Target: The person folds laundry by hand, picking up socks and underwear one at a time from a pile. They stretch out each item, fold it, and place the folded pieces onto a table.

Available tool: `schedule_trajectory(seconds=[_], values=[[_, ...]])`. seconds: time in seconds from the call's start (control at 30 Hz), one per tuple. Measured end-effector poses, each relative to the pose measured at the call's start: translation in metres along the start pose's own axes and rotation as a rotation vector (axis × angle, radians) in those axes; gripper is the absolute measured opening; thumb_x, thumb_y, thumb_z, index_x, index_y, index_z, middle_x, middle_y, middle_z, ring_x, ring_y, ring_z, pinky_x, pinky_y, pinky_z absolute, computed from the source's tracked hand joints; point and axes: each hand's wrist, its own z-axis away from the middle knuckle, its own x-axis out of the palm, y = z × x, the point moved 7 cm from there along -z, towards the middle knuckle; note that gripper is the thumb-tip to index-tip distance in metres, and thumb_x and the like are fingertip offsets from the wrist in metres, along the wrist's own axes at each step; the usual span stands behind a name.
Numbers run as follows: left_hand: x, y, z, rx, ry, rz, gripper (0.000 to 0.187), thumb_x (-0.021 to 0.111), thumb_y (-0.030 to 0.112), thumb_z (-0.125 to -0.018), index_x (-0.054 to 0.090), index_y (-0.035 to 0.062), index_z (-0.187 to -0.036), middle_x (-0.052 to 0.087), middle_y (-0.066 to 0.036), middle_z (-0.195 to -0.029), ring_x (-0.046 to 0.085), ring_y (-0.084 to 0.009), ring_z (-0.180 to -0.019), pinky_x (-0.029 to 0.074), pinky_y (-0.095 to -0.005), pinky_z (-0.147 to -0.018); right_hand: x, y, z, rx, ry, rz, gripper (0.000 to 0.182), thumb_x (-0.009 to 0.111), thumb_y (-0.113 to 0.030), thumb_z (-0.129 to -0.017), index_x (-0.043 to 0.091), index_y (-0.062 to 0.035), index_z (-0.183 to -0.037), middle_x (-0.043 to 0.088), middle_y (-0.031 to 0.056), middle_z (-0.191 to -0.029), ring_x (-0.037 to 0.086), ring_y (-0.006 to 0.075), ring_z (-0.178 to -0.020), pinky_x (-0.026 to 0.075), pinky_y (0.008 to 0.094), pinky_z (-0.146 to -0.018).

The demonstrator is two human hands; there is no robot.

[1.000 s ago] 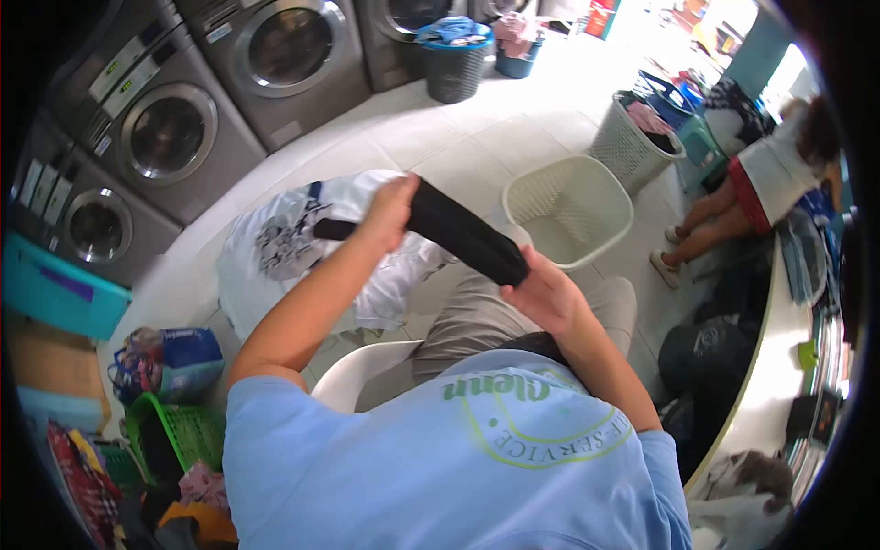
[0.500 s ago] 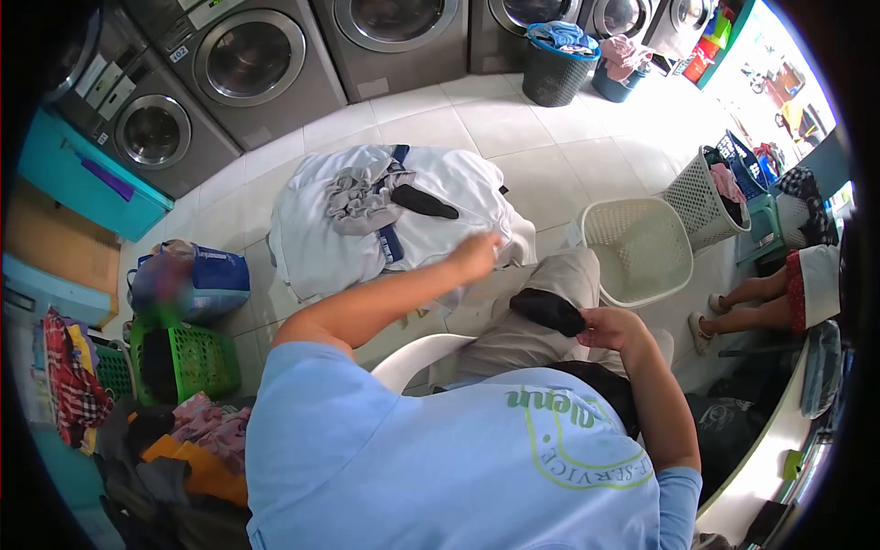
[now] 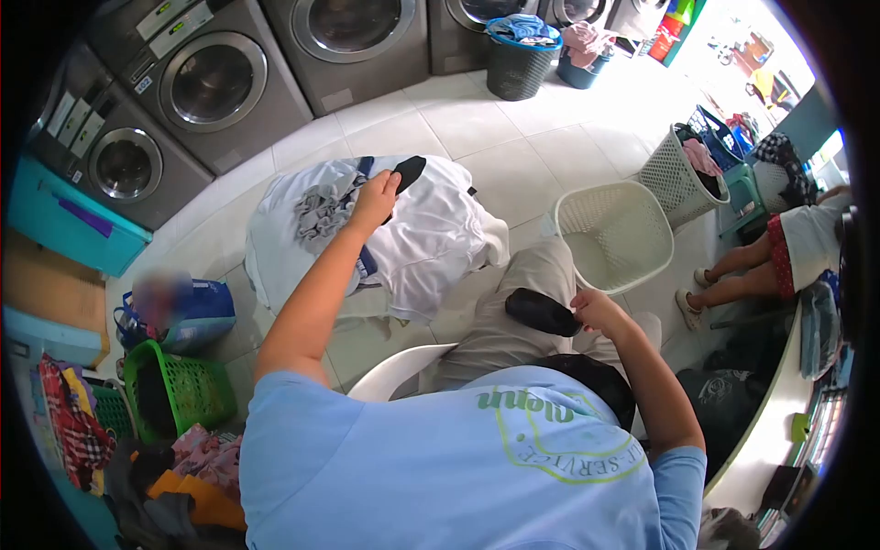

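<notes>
My left hand (image 3: 374, 203) is closed on a black sock (image 3: 410, 173), held over a pile of white clothes (image 3: 431, 238) on the floor in front of me. Beside that hand, a bunched grey garment (image 3: 321, 215) lies on the pile. Over my lap, my right hand (image 3: 598, 313) pinches the end of another black sock (image 3: 541, 313), which rests on my beige trousers (image 3: 541, 266).
An off-white basket (image 3: 616, 236) stands by my right knee, with a fuller laundry basket (image 3: 674, 179) behind it. Washing machines (image 3: 307, 96) line the back. At left are a blue bag (image 3: 203, 312) and a green basket (image 3: 197, 390). A person (image 3: 779, 247) stands at right.
My left hand has moved left and away from me and taken hold of the sock that lay on the white pile. My right hand still holds its sock. The view has shifted slightly.
</notes>
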Motion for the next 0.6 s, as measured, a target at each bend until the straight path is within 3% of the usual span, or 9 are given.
schedule_trajectory(seconds=[0.03, 0.07, 0.13, 0.2, 0.27, 0.33, 0.4, 0.47, 0.6], values=[[0.010, 0.012, 0.006, -0.244, -0.119, 0.317, 0.031, 0.047, 0.032, -0.095, 0.051, 0.0059, -0.080, 0.048, -0.005, -0.058, 0.049, -0.0173, -0.046, 0.040, -0.0315, -0.043, -0.009, -0.006, 0.004, -0.033, 0.082, 0.081, 0.030, 0.059, -0.001, -0.073, 0.058, -0.0013, -0.103, 0.059, 0.0095, -0.078, 0.058, 0.0191, -0.065, 0.047, 0.0314, -0.053], [0.019, 0.033, 0.014, -0.322, -0.217, 0.395, 0.029, 0.047, 0.033, -0.095, 0.051, 0.0079, -0.081, 0.046, -0.001, -0.059, 0.045, -0.0106, -0.047, 0.038, -0.0265, -0.042, -0.014, -0.009, -0.013, -0.309, 0.212, 0.474, 0.033, 0.061, -0.007, -0.075, 0.058, -0.0019, -0.108, 0.060, 0.0139, -0.091, 0.060, 0.0234, -0.079, 0.049, 0.0322, -0.067], [0.040, 0.072, 0.033, -0.431, -0.420, 0.540, 0.025, 0.047, 0.033, -0.096, 0.051, 0.0097, -0.089, 0.044, 0.003, -0.059, 0.038, -0.0052, -0.043, 0.035, -0.0220, -0.040, -0.019, -0.054, 0.011, -0.378, 0.278, 0.338, 0.040, 0.066, -0.017, -0.078, 0.056, -0.0036, -0.114, 0.056, 0.0183, -0.108, 0.060, 0.0259, -0.092, 0.048, 0.0328, -0.079], [0.062, 0.111, 0.057, -0.464, -0.707, 0.577, 0.027, 0.047, 0.034, -0.095, 0.051, 0.0084, -0.092, 0.042, 0.003, -0.059, 0.037, -0.0047, -0.046, 0.034, -0.0217, -0.041, -0.014, -0.110, 0.043, -0.629, 0.245, -0.110, 0.044, 0.068, -0.023, -0.081, 0.054, -0.0057, -0.119, 0.051, 0.0184, -0.118, 0.059, 0.0241, -0.094, 0.050, 0.0328, -0.077], [0.079, 0.148, 0.085, -0.529, -0.936, 0.628, 0.027, 0.047, 0.035, -0.096, 0.051, 0.0080, -0.094, 0.042, 0.003, -0.061, 0.037, -0.0047, -0.049, 0.034, -0.0217, -0.043, -0.001, -0.150, 0.073, -0.467, 0.038, -0.628, 0.040, 0.066, -0.019, -0.085, 0.052, -0.0055, -0.120, 0.055, 0.0150, -0.114, 0.059, 0.0190, -0.090, 0.052, 0.0303, -0.074], [0.092, 0.167, 0.101, -0.551, -1.125, 0.768, 0.029, 0.044, 0.032, -0.097, 0.053, 0.0052, -0.103, 0.051, -0.001, -0.069, 0.045, -0.0069, -0.056, 0.039, -0.0229, -0.049, 0.009, -0.165, 0.071, -0.488, -0.089, -0.751, 0.036, 0.065, -0.014, -0.085, 0.053, -0.0042, -0.118, 0.056, 0.0127, -0.110, 0.059, 0.0164, -0.089, 0.052, 0.0288, -0.072], [0.092, 0.175, 0.104, -0.524, -1.077, 0.757, 0.031, 0.044, 0.030, -0.097, 0.053, 0.0029, -0.108, 0.055, -0.004, -0.076, 0.050, -0.0095, -0.062, 0.043, -0.0242, -0.052, 0.012, -0.168, 0.069, -0.523, -0.225, -0.865, 0.033, 0.064, -0.010, -0.085, 0.055, -0.0030, -0.116, 0.058, 0.0104, -0.105, 0.059, 0.0138, -0.087, 0.052, 0.0272, -0.071], [0.082, 0.181, 0.097, -0.477, -1.053, 0.828, 0.037, 0.043, 0.023, -0.097, 0.049, -0.0039, -0.121, 0.062, -0.014, -0.099, 0.062, -0.0194, -0.082, 0.053, -0.0301, -0.067, 0.003, -0.158, 0.059, -0.494, -0.095, -0.920, 0.027, 0.064, -0.005, -0.085, 0.057, -0.0006, -0.110, 0.060, 0.0066, -0.097, 0.059, 0.0116, -0.085, 0.052, 0.0261, -0.070], [0.065, 0.185, 0.091, -0.457, -1.037, 0.915, 0.041, 0.046, 0.011, -0.093, 0.041, -0.0059, -0.130, 0.057, -0.017, -0.114, 0.062, -0.0230, -0.094, 0.053, -0.0345, -0.083, -0.009, -0.144, 0.063, -0.443, 0.031, -1.054, 0.023, 0.063, -0.004, -0.085, 0.059, -0.0007, -0.107, 0.060, 0.0062, -0.095, 0.058, 0.0119, -0.084, 0.052, 0.0264, -0.071]])
